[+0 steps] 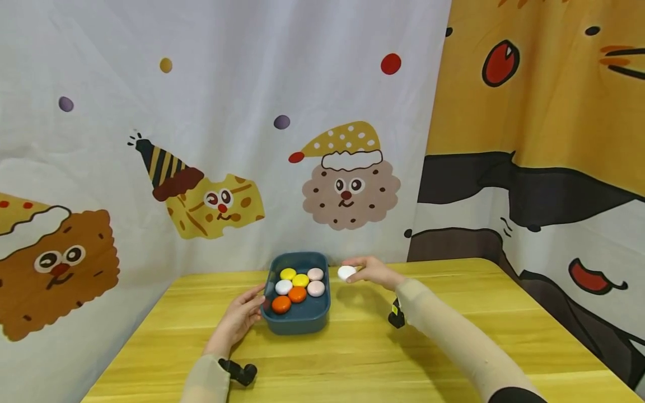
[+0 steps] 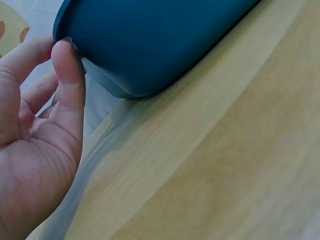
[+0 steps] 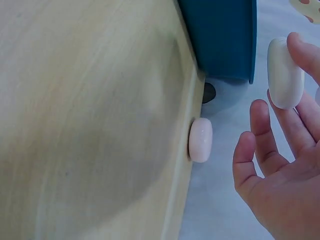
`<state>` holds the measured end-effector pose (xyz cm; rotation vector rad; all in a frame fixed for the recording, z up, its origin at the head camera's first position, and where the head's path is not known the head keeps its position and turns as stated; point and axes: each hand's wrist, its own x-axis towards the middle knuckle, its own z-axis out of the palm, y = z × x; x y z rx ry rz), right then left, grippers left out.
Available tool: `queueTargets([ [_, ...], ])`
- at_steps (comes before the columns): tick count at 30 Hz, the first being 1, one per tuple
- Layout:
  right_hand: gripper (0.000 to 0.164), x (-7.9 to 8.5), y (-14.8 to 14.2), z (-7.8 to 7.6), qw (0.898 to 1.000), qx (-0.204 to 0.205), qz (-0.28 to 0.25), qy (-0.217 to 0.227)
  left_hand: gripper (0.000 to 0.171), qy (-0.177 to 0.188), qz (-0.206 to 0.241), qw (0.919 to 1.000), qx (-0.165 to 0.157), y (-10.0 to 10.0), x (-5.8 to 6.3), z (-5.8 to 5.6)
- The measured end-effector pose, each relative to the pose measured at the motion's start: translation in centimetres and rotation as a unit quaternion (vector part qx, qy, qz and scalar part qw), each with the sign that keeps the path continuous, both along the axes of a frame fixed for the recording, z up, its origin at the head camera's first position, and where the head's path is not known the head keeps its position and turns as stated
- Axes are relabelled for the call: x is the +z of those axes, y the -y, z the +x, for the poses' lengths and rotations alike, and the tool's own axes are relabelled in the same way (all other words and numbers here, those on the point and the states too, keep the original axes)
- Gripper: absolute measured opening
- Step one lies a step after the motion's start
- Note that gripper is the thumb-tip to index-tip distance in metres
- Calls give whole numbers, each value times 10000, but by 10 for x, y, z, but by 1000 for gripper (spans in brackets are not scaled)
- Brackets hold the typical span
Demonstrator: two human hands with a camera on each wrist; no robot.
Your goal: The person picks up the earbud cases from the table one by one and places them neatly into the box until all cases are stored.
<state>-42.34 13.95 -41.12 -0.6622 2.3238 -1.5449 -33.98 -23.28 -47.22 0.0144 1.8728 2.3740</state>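
A dark blue-green plastic box [image 1: 297, 326] stands on the table with several smooth, rounded discs in it: yellow discs [image 1: 300, 280], orange discs [image 1: 281, 304], pale pink discs [image 1: 316, 289] and one white disc [image 1: 284, 287]. My left hand [image 1: 241, 315] holds the box's left rim, thumb and forefinger meeting at the edge in the left wrist view. To the right of the box, my right hand [image 1: 374, 272] pinches another white disc [image 3: 286, 75] between thumb and fingers, above the table. Its two outer fingers are bent and apart from the disc.
A loose pale pink disc [image 3: 201, 140] lies near the table's far edge in the right wrist view, beside the box. The wood-grain table [image 1: 353, 358] backs onto a printed curtain [image 1: 282, 184] with cartoon figures.
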Motion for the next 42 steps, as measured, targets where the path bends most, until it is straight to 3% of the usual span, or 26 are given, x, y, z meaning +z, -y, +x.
queueTargets([
  [8,53,5,6,-3,9997,90,149,-171,57,7,39,10000,76,1,-1,2],
  [22,51,25,28,0,9960,285,708,-464,57,-58,2,10000,-72,3,0,-2],
  [42,51,17,54,1,9874,864,953,-917,57,-92,-48,9999,-82,3,-1,-1],
])
